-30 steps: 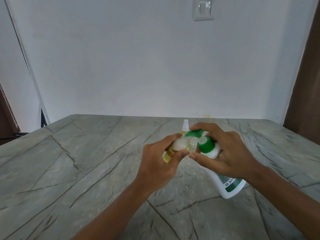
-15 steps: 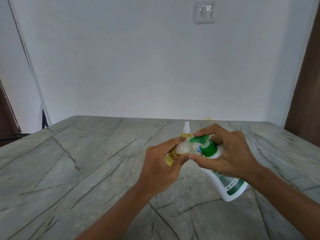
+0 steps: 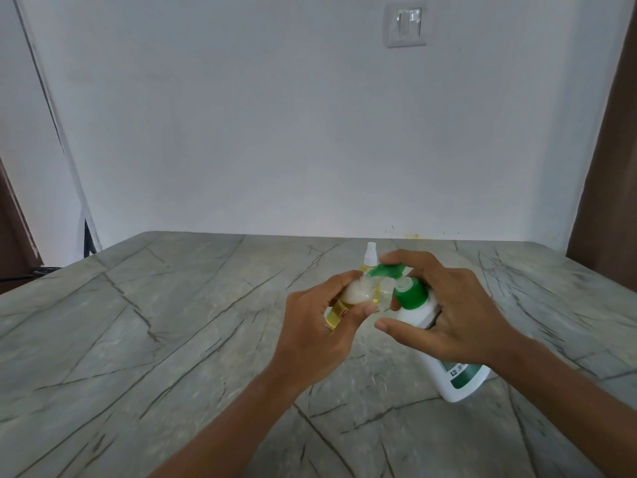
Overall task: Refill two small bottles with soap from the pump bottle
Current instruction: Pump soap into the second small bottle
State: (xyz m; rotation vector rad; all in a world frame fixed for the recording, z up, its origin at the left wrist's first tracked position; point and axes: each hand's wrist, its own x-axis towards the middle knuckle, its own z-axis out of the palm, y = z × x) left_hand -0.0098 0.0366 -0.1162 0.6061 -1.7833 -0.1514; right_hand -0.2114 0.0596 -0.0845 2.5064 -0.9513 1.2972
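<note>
Pump bottle (image 3: 462, 377) — centre of table (image 3: 172, 322), edges well apart.

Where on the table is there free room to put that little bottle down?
The table is bare all along the left of the left hand, and on the right past the pump bottle. The middle is crowded: the left hand's small bottle, the right hand on the pump, and a second small bottle just behind.
</note>
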